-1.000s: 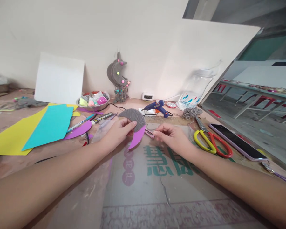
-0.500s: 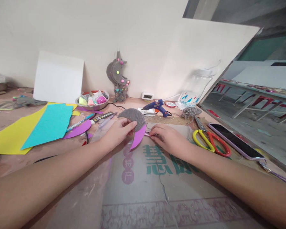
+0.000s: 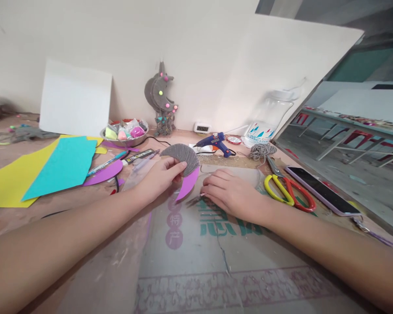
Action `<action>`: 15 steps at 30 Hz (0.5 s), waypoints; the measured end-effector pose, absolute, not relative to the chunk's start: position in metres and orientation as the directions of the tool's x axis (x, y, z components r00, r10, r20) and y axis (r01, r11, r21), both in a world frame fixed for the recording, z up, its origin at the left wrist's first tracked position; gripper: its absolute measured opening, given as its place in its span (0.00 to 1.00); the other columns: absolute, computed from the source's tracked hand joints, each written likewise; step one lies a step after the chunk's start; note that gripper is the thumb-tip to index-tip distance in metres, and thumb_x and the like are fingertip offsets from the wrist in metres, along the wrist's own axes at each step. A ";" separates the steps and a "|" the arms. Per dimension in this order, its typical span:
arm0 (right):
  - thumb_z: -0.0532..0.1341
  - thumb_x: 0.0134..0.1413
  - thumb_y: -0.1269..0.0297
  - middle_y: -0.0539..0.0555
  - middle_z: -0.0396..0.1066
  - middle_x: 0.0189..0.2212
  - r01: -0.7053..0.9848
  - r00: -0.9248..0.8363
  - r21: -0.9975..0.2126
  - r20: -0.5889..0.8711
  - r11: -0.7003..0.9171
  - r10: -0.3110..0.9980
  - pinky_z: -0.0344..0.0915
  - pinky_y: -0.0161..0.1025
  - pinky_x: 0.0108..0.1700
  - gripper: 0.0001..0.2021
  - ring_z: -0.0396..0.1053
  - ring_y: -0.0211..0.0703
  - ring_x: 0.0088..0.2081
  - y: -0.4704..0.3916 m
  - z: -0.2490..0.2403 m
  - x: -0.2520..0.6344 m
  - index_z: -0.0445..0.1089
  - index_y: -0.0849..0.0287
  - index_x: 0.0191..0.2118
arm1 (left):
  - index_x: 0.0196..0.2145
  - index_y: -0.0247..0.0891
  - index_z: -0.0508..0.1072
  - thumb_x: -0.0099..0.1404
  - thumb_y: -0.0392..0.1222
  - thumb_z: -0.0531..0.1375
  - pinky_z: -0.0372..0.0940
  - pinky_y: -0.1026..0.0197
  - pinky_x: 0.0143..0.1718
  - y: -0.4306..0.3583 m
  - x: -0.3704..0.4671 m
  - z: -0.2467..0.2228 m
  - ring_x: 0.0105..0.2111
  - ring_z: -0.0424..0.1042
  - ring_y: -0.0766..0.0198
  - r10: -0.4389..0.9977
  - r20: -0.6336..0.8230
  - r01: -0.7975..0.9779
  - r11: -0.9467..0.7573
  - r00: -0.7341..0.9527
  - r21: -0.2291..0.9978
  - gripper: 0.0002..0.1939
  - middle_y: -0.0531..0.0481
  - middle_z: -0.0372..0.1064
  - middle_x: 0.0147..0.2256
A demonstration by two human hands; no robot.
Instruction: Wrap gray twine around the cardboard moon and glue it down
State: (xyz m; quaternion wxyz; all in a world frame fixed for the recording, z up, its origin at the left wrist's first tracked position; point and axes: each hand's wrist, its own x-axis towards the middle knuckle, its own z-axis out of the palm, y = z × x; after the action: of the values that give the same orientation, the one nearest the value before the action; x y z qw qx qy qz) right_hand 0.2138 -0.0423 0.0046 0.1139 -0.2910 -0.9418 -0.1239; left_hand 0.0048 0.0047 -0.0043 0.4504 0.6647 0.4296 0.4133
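A purple paper crescent (image 3: pixel 189 183), its upper part covered in grey yarn (image 3: pixel 182 156), is pinched between the thumb and fingers of my left hand (image 3: pixel 165 174). Close by on the right, my right hand (image 3: pixel 227 192) is closed, palm down, low over the plastic sheet (image 3: pixel 190 261). A thin, dark, blurred piece (image 3: pixel 194 200) sticks out from its fingertips toward the crescent's purple tip; its kind cannot be made out. A ball of grey yarn (image 3: pixel 262 151) lies farther back on the right, beside scissors (image 3: pixel 286 192) with yellow and red handles.
A blue glue gun (image 3: pixel 216 143), white digital clock (image 3: pixel 202 127) and clear jug (image 3: pixel 263 120) stand toward the wall. A finished-looking grey moon ornament (image 3: pixel 162 93) hangs there. Left are a bowl (image 3: pixel 124 140), pens and yellow and turquoise sheets (image 3: pixel 63 165). A phone (image 3: pixel 322 191) lies right.
My right hand has turned slightly and come down a little, and the dark thin piece now shows at its fingertips. My left hand still holds the crescent in nearly the same place.
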 end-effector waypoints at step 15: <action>0.49 0.59 0.64 0.58 0.68 0.40 0.800 -0.503 -0.009 0.535 0.601 0.678 0.62 0.42 0.40 0.15 0.66 0.46 0.39 -0.044 0.003 0.211 0.58 0.61 0.50 | 0.20 0.38 0.63 0.57 0.46 0.54 0.53 0.66 0.20 -0.008 0.006 -0.002 0.19 0.61 0.69 0.852 0.173 0.387 -0.393 0.494 0.834 0.11 0.55 0.61 0.18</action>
State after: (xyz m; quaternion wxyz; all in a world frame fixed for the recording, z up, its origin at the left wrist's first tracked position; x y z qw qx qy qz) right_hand 0.2111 -0.0444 0.0035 0.2513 -0.4303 -0.8586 -0.1208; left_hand 0.0056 -0.0080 -0.0023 0.3798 0.7763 0.3990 0.3064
